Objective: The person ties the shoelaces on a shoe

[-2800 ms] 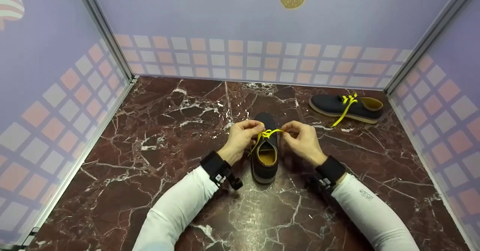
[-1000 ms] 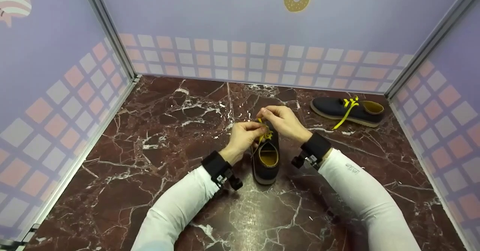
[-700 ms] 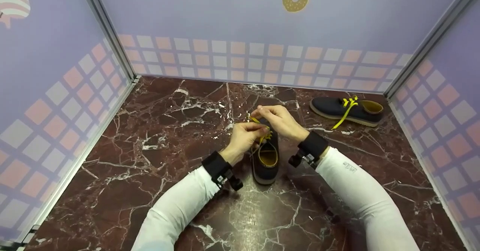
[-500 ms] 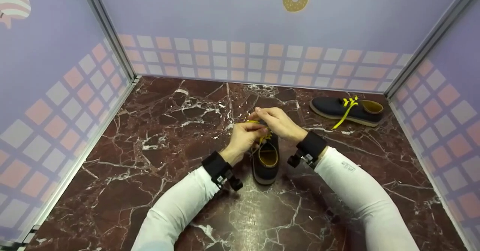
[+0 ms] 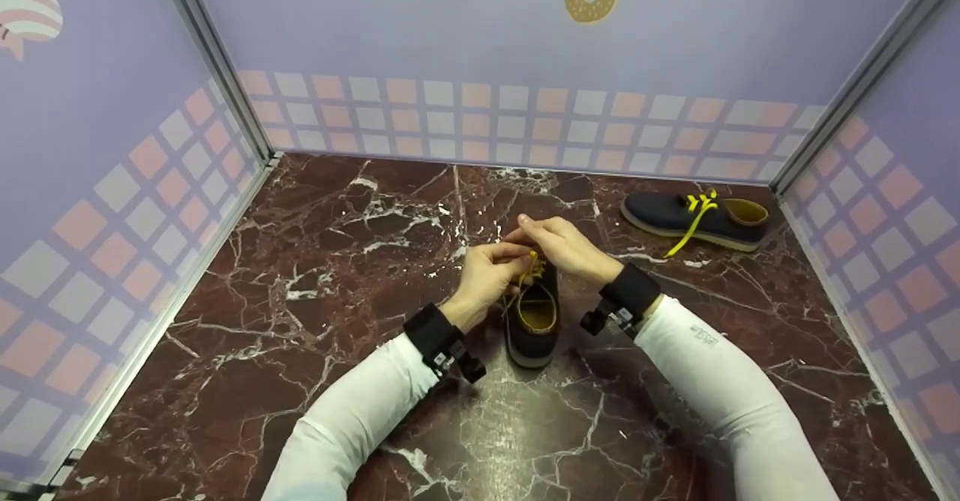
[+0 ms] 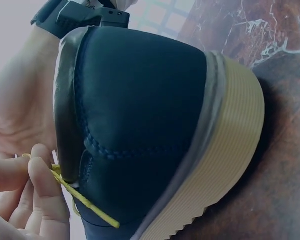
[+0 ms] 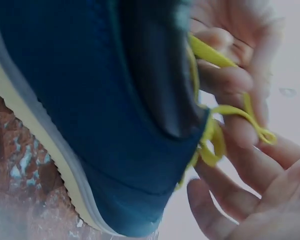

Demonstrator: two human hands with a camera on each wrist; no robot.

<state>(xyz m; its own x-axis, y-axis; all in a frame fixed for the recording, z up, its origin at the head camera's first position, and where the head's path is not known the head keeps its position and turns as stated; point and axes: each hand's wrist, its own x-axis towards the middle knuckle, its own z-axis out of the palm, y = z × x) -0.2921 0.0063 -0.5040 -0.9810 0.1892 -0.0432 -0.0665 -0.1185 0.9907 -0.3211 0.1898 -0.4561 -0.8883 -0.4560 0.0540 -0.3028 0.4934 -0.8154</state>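
Observation:
A dark navy shoe (image 5: 532,349) with a tan lining stands on the floor, toe pointing away. Its yellow shoelace (image 5: 535,271) is partly covered by fingers. My left hand (image 5: 480,280) pinches the lace above the tongue between thumb and forefinger; a loose lace end (image 6: 97,209) hangs beside the shoe opening in the left wrist view. My right hand (image 5: 568,247) meets the left fingertips from the far right, thumb raised apart from the fingers. In the right wrist view its loosely extended fingers (image 7: 240,200) lie beside the lace's loop (image 7: 213,152), with no clear pinch visible.
Another navy shoe (image 5: 660,214) with yellow laces lies at the back right, toe to the left. The floor (image 5: 360,276) is dark red marble with white veins. Lilac panels (image 5: 450,36) enclose the back and both sides.
From holding a lace end out to the right, my right hand has moved up and left across the shoe's toe to the left fingertips. The left hand keeps its pinch.

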